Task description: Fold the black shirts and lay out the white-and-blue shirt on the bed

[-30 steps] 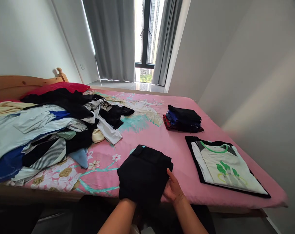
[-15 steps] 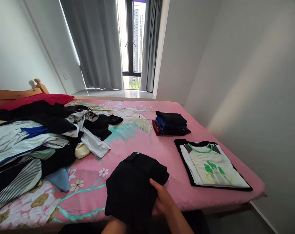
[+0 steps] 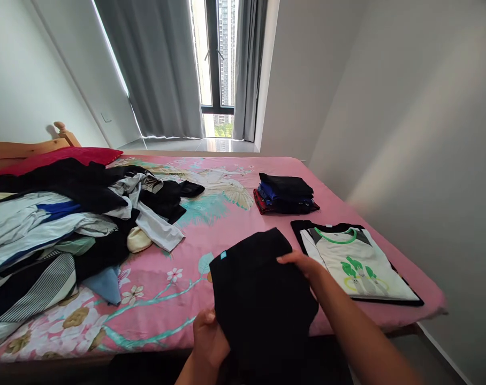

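A black garment (image 3: 259,289) with a small light-blue tag at its upper left corner hangs between my hands over the bed's near edge. It looks folded over; its exact kind is not clear. My left hand (image 3: 209,334) grips its lower left side, thumb on top and the other fingers partly hidden. At the upper right, my right hand (image 3: 301,262) pinches the edge, with most fingers behind the cloth. Beyond the right hand lies a flat stack of shirts, topped by a white and grey T-shirt (image 3: 347,264) with green collar and print.
A loose heap of clothes (image 3: 54,224) covers the bed's left side, near a red pillow (image 3: 78,155). Farther back on the right stands a folded pile of dark clothes (image 3: 285,193). The pink flowered sheet (image 3: 158,299) shows between them. A wall (image 3: 407,160) borders the right.
The black garment has moved right and opened out wider. My right hand has shifted up and right to its far edge; my left hand has come out from underneath at its left side.
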A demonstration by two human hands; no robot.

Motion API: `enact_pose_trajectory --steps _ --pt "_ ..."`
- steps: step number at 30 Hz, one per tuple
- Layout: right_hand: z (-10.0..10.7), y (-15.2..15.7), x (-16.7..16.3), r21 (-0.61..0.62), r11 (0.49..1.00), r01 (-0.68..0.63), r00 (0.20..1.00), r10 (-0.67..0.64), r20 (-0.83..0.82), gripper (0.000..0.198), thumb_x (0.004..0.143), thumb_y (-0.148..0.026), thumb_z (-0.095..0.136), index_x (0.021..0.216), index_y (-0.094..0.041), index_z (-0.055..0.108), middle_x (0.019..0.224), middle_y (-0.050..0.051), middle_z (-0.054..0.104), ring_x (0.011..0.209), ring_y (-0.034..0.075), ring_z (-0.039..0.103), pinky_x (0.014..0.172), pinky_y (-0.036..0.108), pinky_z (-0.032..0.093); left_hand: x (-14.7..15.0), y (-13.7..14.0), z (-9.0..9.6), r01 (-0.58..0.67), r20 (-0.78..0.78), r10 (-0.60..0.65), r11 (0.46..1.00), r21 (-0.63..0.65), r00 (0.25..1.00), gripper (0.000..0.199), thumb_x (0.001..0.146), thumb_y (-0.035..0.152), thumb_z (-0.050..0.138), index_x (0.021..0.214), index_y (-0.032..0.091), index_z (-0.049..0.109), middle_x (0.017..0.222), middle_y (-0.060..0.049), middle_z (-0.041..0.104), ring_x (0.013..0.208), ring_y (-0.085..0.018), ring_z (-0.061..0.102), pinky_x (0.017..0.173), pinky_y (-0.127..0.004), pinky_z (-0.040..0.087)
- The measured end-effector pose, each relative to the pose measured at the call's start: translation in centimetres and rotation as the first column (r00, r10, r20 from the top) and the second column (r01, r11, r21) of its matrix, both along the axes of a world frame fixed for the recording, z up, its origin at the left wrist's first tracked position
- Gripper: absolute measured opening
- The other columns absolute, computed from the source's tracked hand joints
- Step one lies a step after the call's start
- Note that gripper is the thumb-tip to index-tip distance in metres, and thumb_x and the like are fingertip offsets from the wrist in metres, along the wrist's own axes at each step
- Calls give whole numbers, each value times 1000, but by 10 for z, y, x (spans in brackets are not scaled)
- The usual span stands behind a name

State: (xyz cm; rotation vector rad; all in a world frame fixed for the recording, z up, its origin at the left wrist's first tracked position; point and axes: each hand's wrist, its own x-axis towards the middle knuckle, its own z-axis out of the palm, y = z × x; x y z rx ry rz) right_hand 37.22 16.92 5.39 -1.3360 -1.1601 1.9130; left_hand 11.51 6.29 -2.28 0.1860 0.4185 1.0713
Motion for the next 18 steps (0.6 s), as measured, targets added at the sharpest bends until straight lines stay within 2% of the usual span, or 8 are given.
enact_pose_trajectory --steps 4,8,10,12,13,15,16,18 --pt "28 71 -25 75 994 -84 988 73 133 35 48 -5 73 82 -11 69 74 8 69 75 22 63 78 35 49 14 -28 -12 -9 92 0 995 97 996 39 69 37 64 105 21 67 123 -7 63 125 -33 46 110 -49 25" --pt "27 94 -62 299 953 43 977 -102 185 39 62 -8 68 100 -15 67 83 3 67 80 14 59 77 24 45 21 -55 -51 150 -179 -178 975 -163 967 31 73 37 69 99 21 65 115 -7 67 113 -26 58 98 -37 40" --pt "16 68 -68 380 921 89 970 -167 175 31 73 -20 63 104 -17 63 85 2 65 75 12 59 69 22 45 13 -65 -68 244 -311 -324 932 -268 893 42 67 42 76 100 20 64 105 -9 69 93 -23 66 77 -30 48" --pt "-5 17 -65 387 918 87 973 -161 164 26 80 -35 58 95 -15 63 76 2 64 63 12 58 57 23 44 -1 -70 -74 249 -468 -363 925 -288 806 46 65 52 75 92 17 64 81 -7 70 61 -17 64 55 -25 45" --pt "-18 -14 -61 359 931 71 978 -136 160 28 81 -41 55 87 -14 62 68 2 62 56 12 56 53 23 43 -10 -70 -73 195 -570 -310 947 -254 761 46 65 55 73 87 16 64 70 -4 66 50 -14 59 48 -24 41" --pt "-48 -78 -54 125 991 -46 997 37 74 36 79 -48 57 83 -13 61 64 2 61 51 11 54 48 22 41 -30 -60 -62 -3 -779 -62 997 -82 624 42 65 54 73 81 16 64 67 -2 63 51 -14 57 50 -24 42" --pt "-63 -107 -52 -12 990 -143 989 143 37 38 79 -49 59 87 -12 62 71 5 65 55 11 58 49 22 42 -38 -52 -54 -106 -849 83 994 32 522 39 64 50 76 82 17 65 73 -3 64 62 -16 60 58 -25 46" --pt "-90 -151 -57 -163 983 -83 997 82 -14 42 73 -48 67 94 -12 62 78 7 67 61 13 61 51 22 44 -52 -31 -37 -222 -900 278 952 211 336 40 60 40 80 90 18 66 94 -6 67 90 -22 62 82 -28 47"
